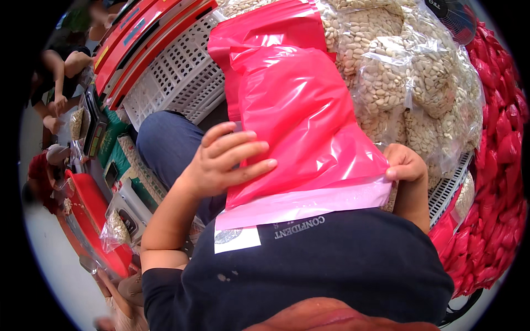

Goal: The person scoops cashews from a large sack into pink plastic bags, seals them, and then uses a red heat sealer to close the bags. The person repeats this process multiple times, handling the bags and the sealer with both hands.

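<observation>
A shiny pink-red plastic mailer bag lies in front of me, its surface bulging and creased. Along its near end runs a pale pink flap, against my dark shirt. My left hand rests on the bag's left side, fingers stretched out over the plastic. At the near right corner, my right hand pinches the bag's edge between thumb and curled fingers. More flat pink bags are stacked beneath and beyond it. What is inside the bag is hidden.
Clear bags of pale seeds are heaped at the far right, beside a large pile of pink packets. A white perforated basket stands far left, next to red crates. Other people work along the left around a red tray.
</observation>
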`<action>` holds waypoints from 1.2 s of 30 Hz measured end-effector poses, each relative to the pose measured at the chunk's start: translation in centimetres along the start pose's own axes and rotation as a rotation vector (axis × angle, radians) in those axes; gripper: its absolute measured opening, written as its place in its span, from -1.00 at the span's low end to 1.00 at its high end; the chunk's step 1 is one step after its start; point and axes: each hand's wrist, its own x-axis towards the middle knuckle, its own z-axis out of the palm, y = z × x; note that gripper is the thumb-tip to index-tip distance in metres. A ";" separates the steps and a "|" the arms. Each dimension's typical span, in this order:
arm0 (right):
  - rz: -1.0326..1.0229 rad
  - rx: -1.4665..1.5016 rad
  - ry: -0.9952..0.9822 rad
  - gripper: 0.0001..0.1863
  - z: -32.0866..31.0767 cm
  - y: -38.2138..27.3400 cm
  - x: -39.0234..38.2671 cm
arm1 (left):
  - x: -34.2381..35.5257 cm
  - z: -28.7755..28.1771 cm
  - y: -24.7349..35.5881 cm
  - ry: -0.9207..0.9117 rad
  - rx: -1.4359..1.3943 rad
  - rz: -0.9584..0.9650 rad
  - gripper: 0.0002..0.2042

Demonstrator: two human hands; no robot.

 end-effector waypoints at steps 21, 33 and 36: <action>-0.130 -0.624 0.487 -0.87 -2.5 10.2 4.4 | -5.9 8.4 -0.4 0.378 -0.852 -0.967 -0.87; -0.097 -0.533 0.563 -0.72 -2.3 4.3 6.5 | -4.5 5.4 -2.1 0.608 -1.155 -1.075 -0.76; -0.254 -0.485 0.629 -0.70 -2.6 0.6 6.8 | -4.0 4.8 -4.0 0.705 -1.023 -0.820 -0.78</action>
